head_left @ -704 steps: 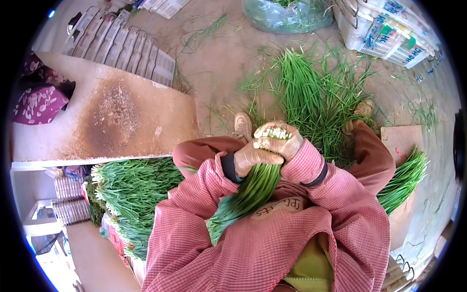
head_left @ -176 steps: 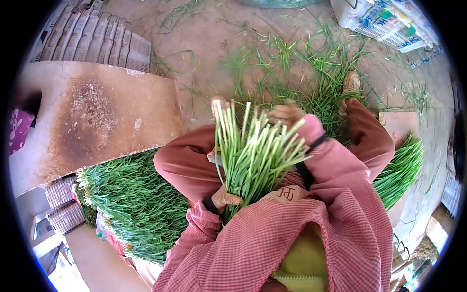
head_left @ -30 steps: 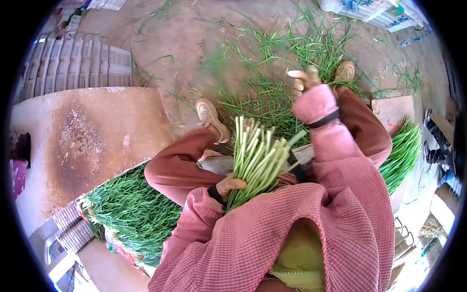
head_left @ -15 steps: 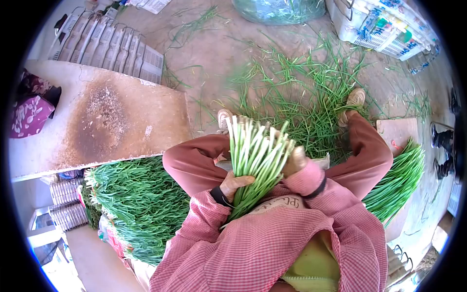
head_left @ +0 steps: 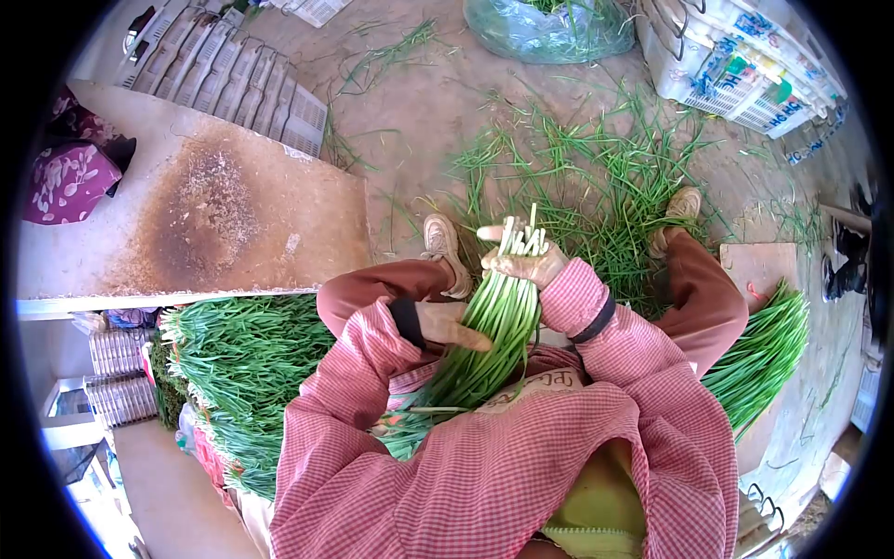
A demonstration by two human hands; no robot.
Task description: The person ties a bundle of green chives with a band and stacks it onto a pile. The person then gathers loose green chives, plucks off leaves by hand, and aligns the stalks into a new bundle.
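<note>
A bunch of long green chives (head_left: 501,312) with white cut ends stands over my lap, ends up and leaves down. My right hand (head_left: 529,265) is wrapped round it just below the white ends. On the other side, my left hand (head_left: 449,326) lies against the leaves with its fingers stretched out; part of it is hidden behind the stalks. A few stalks stick up higher than the others. Below the bunch, some loose leaves (head_left: 405,430) lie by my lap.
A large heap of chives (head_left: 247,373) lies at my left, under a stained board (head_left: 317,219). Another bundle (head_left: 764,354) rests at my right. Loose leaves (head_left: 596,168) litter the floor between my shoes. Farther off are white crates (head_left: 717,79), grey crates (head_left: 233,84) and a plastic bag (head_left: 549,37).
My right hand has moved onto the bunch's upper part and closed round it. My left hand has loosened its grip and slid lower. The fanned white ends are now gathered tightly.
</note>
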